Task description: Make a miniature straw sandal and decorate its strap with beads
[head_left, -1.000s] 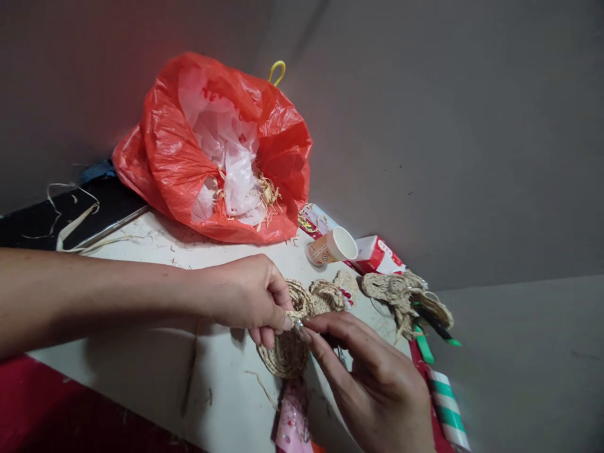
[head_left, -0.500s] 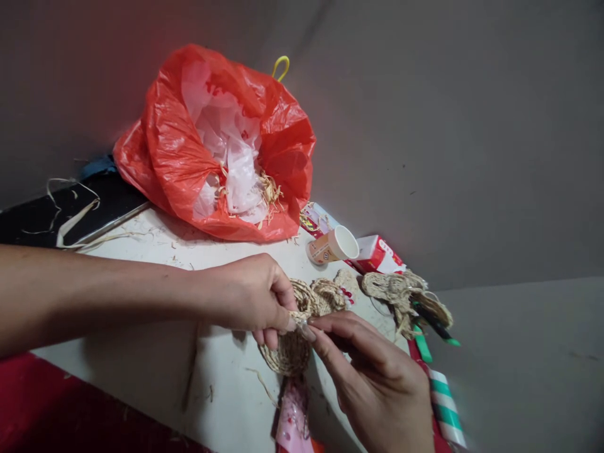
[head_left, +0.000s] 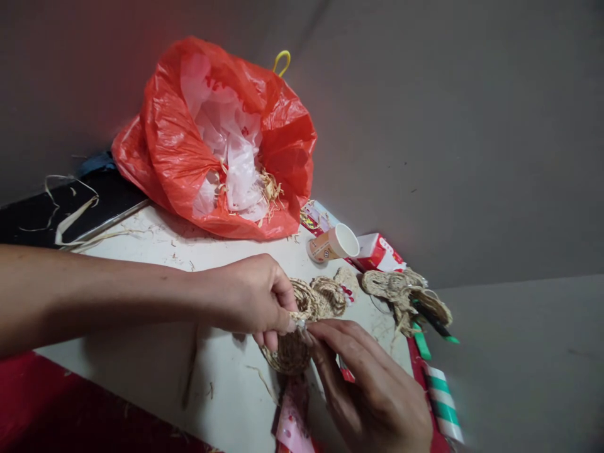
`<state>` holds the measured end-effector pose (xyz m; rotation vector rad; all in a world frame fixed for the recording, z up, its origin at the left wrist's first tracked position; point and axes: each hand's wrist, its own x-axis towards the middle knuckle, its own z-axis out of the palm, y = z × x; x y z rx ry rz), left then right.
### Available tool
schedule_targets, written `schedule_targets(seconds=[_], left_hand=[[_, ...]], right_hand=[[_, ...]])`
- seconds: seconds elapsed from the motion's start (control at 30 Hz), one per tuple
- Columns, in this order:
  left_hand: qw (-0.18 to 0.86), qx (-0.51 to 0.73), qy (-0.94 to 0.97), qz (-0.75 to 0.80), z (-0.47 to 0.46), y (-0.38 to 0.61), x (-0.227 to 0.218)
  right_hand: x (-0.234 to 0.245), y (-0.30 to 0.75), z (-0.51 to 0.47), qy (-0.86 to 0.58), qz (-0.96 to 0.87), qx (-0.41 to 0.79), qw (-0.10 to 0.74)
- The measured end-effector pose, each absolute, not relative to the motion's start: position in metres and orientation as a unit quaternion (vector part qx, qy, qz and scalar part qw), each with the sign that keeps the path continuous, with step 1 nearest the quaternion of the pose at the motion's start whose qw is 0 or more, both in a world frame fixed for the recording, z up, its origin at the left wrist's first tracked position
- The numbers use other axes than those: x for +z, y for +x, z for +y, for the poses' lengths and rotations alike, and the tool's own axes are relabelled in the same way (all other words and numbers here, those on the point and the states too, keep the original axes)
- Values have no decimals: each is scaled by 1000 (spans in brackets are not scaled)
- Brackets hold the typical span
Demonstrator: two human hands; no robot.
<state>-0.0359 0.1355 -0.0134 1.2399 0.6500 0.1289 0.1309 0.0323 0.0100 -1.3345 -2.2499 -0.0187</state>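
My left hand (head_left: 259, 299) reaches in from the left, its thumb and fingers pinched on the edge of a woven straw piece (head_left: 287, 353). Part of that piece hangs below my fingers as a round braided coil. My right hand (head_left: 377, 384) comes from the lower right, thumb and forefinger closed at the same edge. A small shiny pale bit (head_left: 301, 323) shows between the two sets of fingertips; what it is I cannot make out. Just behind are more coiled straw pieces (head_left: 328, 296), with small red and white beads (head_left: 348, 293) beside them.
A red plastic bag (head_left: 165, 126) holding white film and straw scraps stands at the back of the white table (head_left: 226, 390). A paper cup (head_left: 325, 246), a red-and-white box (head_left: 377, 251) and a straw bundle (head_left: 391, 289) line the right side. Pink wrapping (head_left: 295, 425) lies in front.
My right hand has shifted and turned slightly at the straw edge, its fingers a little more bent. My left hand keeps its hold in the same place.
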Motion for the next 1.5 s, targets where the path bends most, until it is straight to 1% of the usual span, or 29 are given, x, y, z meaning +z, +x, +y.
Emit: schedule_targets(seconds=[0.1, 0.23, 0.37, 0.9, 1.03, 1.27, 1.5], left_hand=[[763, 63, 574, 289, 136, -36, -14], [761, 62, 578, 288, 136, -37, -13], [756, 66, 581, 294, 135, -37, -14], [725, 73, 616, 301, 129, -40, -11], [725, 66, 617, 299, 129, -39, -10], [725, 76, 612, 307, 127, -38, -11], [732, 73, 604, 306, 125, -38, -11]], right_hand=[[13, 126, 31, -531, -801, 43, 272], [14, 125, 29, -608, -739, 79, 280], [13, 126, 29, -606, -733, 97, 293], [13, 127, 20, -614, -740, 82, 262], [13, 129, 18, -597, -752, 64, 272], [11, 124, 21, -581, -761, 72, 278], [18, 125, 23, -588, -775, 39, 227]])
